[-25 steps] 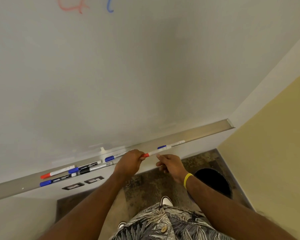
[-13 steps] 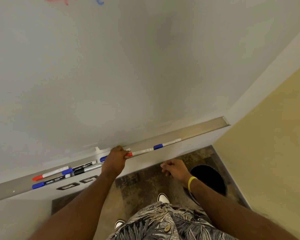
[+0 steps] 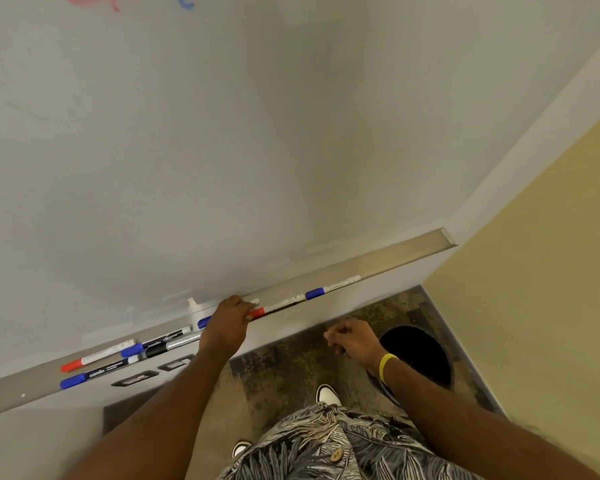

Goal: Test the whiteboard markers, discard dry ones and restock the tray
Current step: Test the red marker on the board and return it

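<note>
A grey tray (image 3: 413, 251) runs along the bottom of the whiteboard (image 3: 222, 150). My left hand (image 3: 227, 323) reaches over the tray and holds the cap end of a red-capped white marker (image 3: 281, 304), which lies along the tray. Just right of it lies a blue-capped marker (image 3: 333, 287). The blue cap of another marker (image 3: 203, 322) shows beside my left hand. Farther left lie several markers, among them a red one (image 3: 97, 356) and a blue one (image 3: 97, 372). My right hand (image 3: 354, 341) hangs below the tray, loosely curled and holding nothing.
A round black bin (image 3: 416, 355) stands on the floor in the corner, under my right wrist. A yellow wall (image 3: 551, 271) closes the right side. Red (image 3: 97, 0) and blue scribbles (image 3: 186, 1) mark the board's top edge. Two wall plates (image 3: 136, 378) sit under the tray.
My left hand carried the red-capped marker left and down onto the tray. My right hand let go of it and dropped below the tray.
</note>
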### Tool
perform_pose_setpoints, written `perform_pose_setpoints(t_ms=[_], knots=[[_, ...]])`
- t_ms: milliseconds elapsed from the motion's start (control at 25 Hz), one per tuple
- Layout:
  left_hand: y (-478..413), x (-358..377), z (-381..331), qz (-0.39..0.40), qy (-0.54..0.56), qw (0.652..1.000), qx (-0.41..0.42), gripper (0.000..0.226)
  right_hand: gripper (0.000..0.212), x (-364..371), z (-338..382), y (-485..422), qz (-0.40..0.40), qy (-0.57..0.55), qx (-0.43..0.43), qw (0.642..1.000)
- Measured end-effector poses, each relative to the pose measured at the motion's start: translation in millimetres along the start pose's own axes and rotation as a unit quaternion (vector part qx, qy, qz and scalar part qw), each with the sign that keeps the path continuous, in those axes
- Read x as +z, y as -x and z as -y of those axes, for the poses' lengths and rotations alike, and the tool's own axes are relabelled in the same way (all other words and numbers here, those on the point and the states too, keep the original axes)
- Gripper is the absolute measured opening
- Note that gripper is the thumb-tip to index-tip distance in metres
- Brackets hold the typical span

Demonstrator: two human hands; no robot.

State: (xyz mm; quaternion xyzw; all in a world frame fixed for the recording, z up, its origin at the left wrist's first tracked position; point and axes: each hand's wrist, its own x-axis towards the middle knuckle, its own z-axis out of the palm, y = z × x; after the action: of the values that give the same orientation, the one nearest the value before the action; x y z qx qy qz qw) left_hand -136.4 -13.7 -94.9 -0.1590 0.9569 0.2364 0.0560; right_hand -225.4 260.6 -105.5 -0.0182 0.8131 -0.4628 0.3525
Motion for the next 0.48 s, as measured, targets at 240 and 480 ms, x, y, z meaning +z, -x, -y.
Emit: perform_pose_setpoints(t_ms=[240,480], knots=[[10,-23,33,-0.049,-0.064,0.996,-0.048,0.017,0.015,8,2,-2,0.01,0.012,0.007,1.0],[4,-29,34,-0.004,-0.082,0.994,-0.076,0.019,0.012,19,10,-3,0.016,0.026,-0.013,0.999]])
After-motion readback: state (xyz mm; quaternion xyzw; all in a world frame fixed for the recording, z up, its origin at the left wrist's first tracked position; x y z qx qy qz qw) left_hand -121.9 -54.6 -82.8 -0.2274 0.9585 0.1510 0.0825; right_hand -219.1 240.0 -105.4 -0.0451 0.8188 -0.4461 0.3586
